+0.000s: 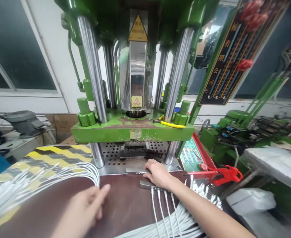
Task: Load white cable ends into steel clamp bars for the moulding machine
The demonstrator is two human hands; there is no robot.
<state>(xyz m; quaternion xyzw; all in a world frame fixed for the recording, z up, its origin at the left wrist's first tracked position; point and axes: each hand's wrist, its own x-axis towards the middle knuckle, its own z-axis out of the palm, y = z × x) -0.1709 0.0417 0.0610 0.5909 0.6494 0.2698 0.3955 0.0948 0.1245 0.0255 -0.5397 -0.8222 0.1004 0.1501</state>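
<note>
My right hand [157, 173] rests palm down on a flat metal mould bar [135, 171] at the mouth of the green press [133, 130], its fingers curled over the bar. A second metal bar [145, 185] lies just below that hand, with several white cables [165, 211] running from it toward me. My left hand [86, 206] hovers over the brown worktop [125, 205], fingers stretched out and holding nothing, next to a bundle of white cables [48, 178] fanning out on the left.
The press's steel columns [92, 66] and perforated bed [110, 152] stand directly ahead. Red-handled scissors [222, 175] lie on the right by a red-framed control panel [192, 155]. Yellow-handled pliers [171, 124] sit on the green platen. White bags [247, 201] lie at far right.
</note>
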